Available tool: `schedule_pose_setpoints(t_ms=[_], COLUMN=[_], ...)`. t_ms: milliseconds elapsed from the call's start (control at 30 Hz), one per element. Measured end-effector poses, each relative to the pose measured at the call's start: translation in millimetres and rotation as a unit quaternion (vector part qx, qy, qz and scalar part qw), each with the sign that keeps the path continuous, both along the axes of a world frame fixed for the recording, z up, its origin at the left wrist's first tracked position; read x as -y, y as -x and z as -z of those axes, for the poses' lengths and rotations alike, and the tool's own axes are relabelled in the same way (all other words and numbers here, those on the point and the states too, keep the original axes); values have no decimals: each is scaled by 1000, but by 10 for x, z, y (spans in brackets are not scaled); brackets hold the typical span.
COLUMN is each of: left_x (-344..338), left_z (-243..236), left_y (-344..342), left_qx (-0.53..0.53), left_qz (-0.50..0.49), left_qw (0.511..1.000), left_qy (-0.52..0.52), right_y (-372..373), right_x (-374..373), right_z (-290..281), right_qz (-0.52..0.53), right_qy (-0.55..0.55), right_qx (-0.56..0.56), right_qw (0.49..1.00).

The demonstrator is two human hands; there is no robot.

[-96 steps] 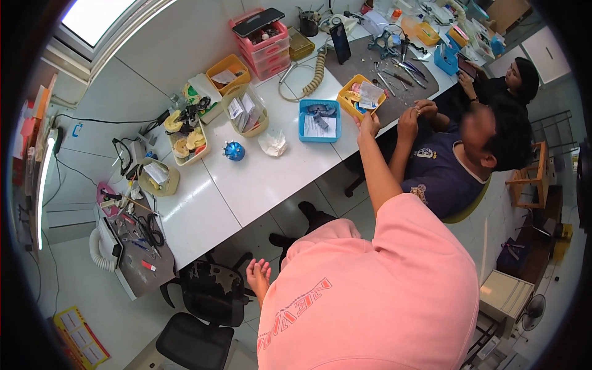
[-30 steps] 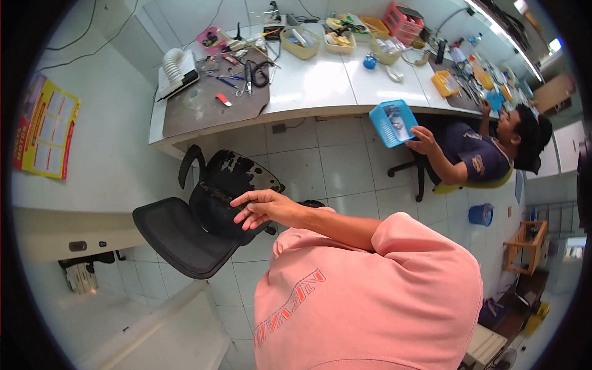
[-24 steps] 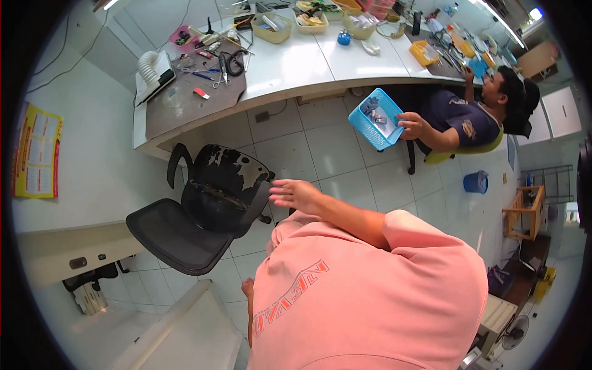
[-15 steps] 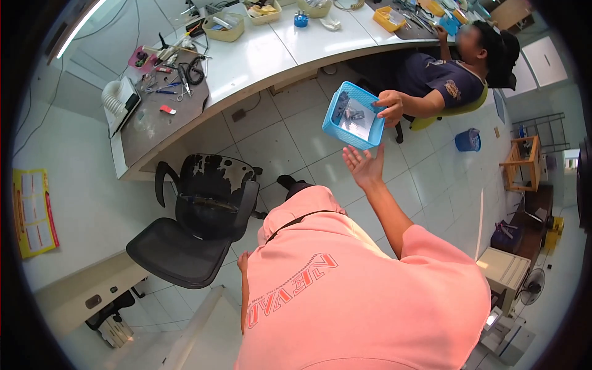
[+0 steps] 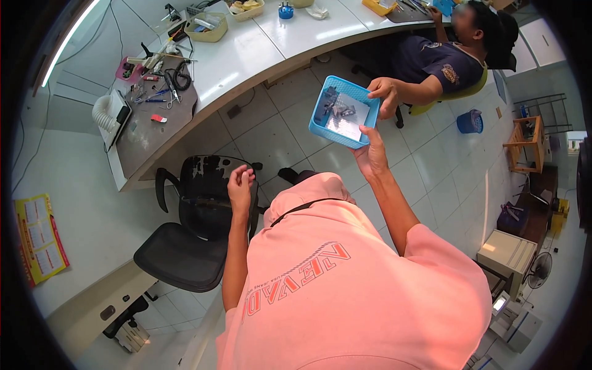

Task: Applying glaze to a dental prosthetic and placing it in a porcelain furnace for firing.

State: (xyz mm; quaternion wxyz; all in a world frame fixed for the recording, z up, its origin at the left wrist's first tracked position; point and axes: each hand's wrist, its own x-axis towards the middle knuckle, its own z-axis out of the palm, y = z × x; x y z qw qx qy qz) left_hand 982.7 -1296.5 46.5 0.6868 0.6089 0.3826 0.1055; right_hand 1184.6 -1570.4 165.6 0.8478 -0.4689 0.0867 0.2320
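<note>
A light-blue plastic basket (image 5: 317, 126) hangs in the air, tilted so its inside shows. In it lie a white paper (image 5: 348, 126) and small grey pieces (image 5: 341, 111), too small to make out. My right hand (image 5: 372, 155) grips the near rim, thumb over the edge and fingers under it. A co-worker's hand (image 5: 386, 97) still holds the right side of the basket. My left hand (image 5: 240, 187) is raised in front of the black chair, fingers loosely curled and apart, with nothing visible in it.
A worn black office chair (image 5: 206, 213) stands left of me. Beyond it runs a long white bench (image 5: 228, 58) with tools, pliers (image 5: 172, 91) and a yellow tray (image 5: 206, 32). The seated co-worker (image 5: 444, 68) is at the far right, near a blue bin (image 5: 470, 122).
My right hand has gone from open below the basket to gripping its rim. The basket has shifted slightly left. My left hand has risen from beside my body.
</note>
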Motion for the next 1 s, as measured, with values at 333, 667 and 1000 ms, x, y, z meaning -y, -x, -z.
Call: schedule_pose_setpoints(t_ms=[333, 667, 1000], left_x=[269, 189, -156], left_z=[-1683, -1966, -1919], left_y=[-732, -660, -1115], left_qx=[159, 179, 64], left_qz=[52, -3, 190], left_qw=[962, 900, 782], left_qy=[-214, -398, -591], right_y=[144, 369, 155], right_x=[-400, -865, -1398], right_z=[-391, -445, -238], right_qz=[-109, -155, -175], right_qy=[-24, -20, 5], right_qx=[22, 44, 10], right_qw=[994, 987, 984])
